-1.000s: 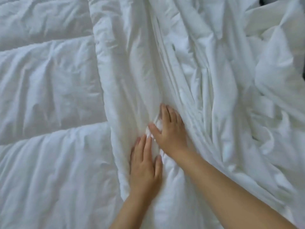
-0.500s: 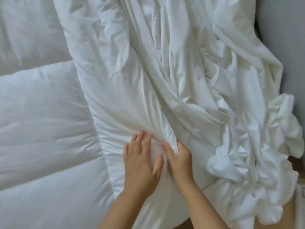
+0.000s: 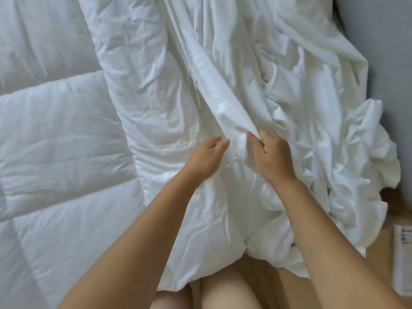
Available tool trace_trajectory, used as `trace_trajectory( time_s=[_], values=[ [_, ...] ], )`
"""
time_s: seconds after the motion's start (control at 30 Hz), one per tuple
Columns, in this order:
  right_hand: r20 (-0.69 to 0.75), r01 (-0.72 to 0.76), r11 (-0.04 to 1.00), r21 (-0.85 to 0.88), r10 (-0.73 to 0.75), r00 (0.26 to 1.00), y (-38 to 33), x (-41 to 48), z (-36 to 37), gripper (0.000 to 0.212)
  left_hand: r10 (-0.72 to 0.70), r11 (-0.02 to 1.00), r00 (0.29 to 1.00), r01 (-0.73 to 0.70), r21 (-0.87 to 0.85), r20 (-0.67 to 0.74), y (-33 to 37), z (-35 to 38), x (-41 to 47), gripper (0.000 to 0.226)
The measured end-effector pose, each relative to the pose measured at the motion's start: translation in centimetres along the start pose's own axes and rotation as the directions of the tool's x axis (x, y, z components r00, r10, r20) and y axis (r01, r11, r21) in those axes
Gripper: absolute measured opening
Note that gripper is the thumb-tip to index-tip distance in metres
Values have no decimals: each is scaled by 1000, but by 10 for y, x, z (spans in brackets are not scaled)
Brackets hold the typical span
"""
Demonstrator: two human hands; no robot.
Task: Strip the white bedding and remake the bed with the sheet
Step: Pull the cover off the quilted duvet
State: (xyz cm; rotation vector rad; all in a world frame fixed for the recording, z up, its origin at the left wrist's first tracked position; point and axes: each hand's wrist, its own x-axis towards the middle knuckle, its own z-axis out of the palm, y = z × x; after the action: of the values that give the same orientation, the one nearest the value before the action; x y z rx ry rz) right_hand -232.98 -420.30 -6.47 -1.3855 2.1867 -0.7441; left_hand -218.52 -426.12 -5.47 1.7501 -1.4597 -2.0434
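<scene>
Sheet [image 3: 234,103] looks light, limp and slippery, best taken by the raised fold where the right hand [image 3: 273,158] has its fingers clamped; the left hand [image 3: 206,158] has its fingers loosely apart, holding nothing.

Plain white sheet [image 3: 245,74] in front of me, white quilt [image 3: 55,130] on my left stitched in big squares, grey wall [image 3: 383,52] to my right, tan floor [image 3: 379,253] below.
</scene>
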Motion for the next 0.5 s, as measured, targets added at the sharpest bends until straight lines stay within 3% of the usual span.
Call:
trace_trajectory(
  time_s=[0.07, 0.13, 0.23, 0.3, 0.4, 0.5],
  values=[
    [-47, -37, 951, 308, 54, 997, -25, -16, -14, 43, 27, 970, 988, 11, -242, 152, 23, 5, -9, 37],
    [68, -203, 883, 422, 192, 979, -42, -26, -25, 42, 37, 908, 983, 42, -416, 179, 40, 12, -21, 32],
    [294, -329, 897, 296, 242, 925, -44, -44, -37, 36, -20, 887, 993, -38, -461, -119, 50, 9, -35, 15],
    [480, -373, 906, 198, 242, 843, -41, -64, -34, 32, -54, 848, 976, -67, -525, -211, 48, -2, -42, 12],
    [520, -436, 882, 182, 290, 804, -45, -98, -22, 17, -41, 769, 995, -27, -639, -90, 38, -15, -57, 26],
    [414, -532, 752, 389, 373, 830, -53, -121, -26, 24, 30, 913, 995, 13, -408, 98, 12, 2, -83, 37]
  ],
)
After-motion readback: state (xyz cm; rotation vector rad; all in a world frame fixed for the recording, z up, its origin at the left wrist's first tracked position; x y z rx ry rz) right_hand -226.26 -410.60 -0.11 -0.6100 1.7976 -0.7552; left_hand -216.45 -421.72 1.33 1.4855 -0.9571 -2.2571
